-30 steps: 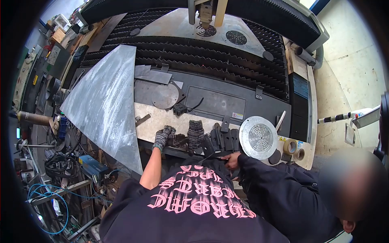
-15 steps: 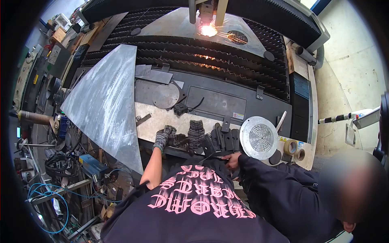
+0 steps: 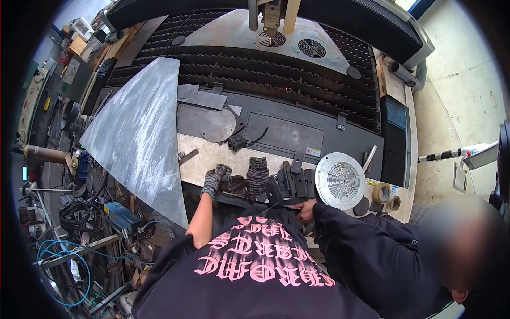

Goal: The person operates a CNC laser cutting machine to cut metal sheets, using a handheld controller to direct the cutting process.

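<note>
My left hand point(image 3: 215, 179), in a grey knitted glove, rests on the light ledge point(image 3: 202, 146) of the machine. Its fingers look curled together; anything inside them is hidden. Just right of it lie a dark crumpled glove point(image 3: 234, 185) and a grey knitted glove point(image 3: 257, 174). My right hand does not show. Several dark flat pieces point(image 3: 289, 181) stand beside the gloves, and a round metal disc with a ringed slot pattern point(image 3: 340, 181) is further right. Above, the cutting head point(image 3: 272, 24) is over a metal sheet point(image 3: 228, 34) with two round slotted patterns.
At right, a co-worker in black point(image 3: 372, 250) leans in, one hand point(image 3: 304, 210) near the ledge. A large triangular metal sheet point(image 3: 141, 133) covers the left side. Tape rolls point(image 3: 381, 192) sit at right. Cables and metal parts point(image 3: 85, 212) clutter the lower left.
The bright sparks under the cutting head are gone, and the slotted pattern beneath it now shows. My left hand has not visibly moved.
</note>
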Tool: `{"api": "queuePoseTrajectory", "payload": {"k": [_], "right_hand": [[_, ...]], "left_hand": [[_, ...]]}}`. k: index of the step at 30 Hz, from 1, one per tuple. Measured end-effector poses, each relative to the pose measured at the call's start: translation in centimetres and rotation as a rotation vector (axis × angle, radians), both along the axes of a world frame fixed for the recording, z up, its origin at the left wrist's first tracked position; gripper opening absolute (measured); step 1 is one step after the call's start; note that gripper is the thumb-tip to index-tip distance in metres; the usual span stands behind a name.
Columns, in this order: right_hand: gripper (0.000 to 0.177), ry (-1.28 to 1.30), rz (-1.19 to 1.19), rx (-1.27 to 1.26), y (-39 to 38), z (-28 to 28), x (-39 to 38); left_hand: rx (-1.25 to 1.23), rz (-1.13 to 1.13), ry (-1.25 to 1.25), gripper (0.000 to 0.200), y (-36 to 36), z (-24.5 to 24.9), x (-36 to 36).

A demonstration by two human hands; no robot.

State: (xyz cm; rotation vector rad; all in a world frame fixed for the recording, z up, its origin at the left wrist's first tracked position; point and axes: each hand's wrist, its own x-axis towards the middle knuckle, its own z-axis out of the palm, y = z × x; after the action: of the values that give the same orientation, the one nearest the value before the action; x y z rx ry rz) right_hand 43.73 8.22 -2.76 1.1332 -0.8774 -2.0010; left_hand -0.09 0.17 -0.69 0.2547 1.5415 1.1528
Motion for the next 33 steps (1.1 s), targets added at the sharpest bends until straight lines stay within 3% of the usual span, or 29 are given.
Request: {"api": "queuePoseTrajectory", "payload": {"k": [11,14,26,29,33], "right_hand": [[0.055,-0.252,-0.138,-0.113,-0.1,0.3,0.0],[0.055,0.130,-0.037,-0.083,0.0,-0.8,0.5],[0.056,0.186,0.118,0.087,0.2,-0.5,0.2],[0.056,0.064,0.079,0.099,0.0,0.0,0.0],[0.055,0.106,0.052,0.039,0.0,-1.1,0.3]], "left_hand": [[-0.010,-0.044,0.067,0.039,-0.1,0.8,0.2],[-0.019,-0.032,0.053,0.039,-0.2,-1.3,-0.4],[0.009,-0.009,0.023,0.037,-0.1,-1.1,-0.3],[0.002,0.007,-0.008,0.037,-0.2,-1.4,-0.4],[-0.005,-0.004,0.027,0.038,-0.2,-1.5,-0.5]]}}
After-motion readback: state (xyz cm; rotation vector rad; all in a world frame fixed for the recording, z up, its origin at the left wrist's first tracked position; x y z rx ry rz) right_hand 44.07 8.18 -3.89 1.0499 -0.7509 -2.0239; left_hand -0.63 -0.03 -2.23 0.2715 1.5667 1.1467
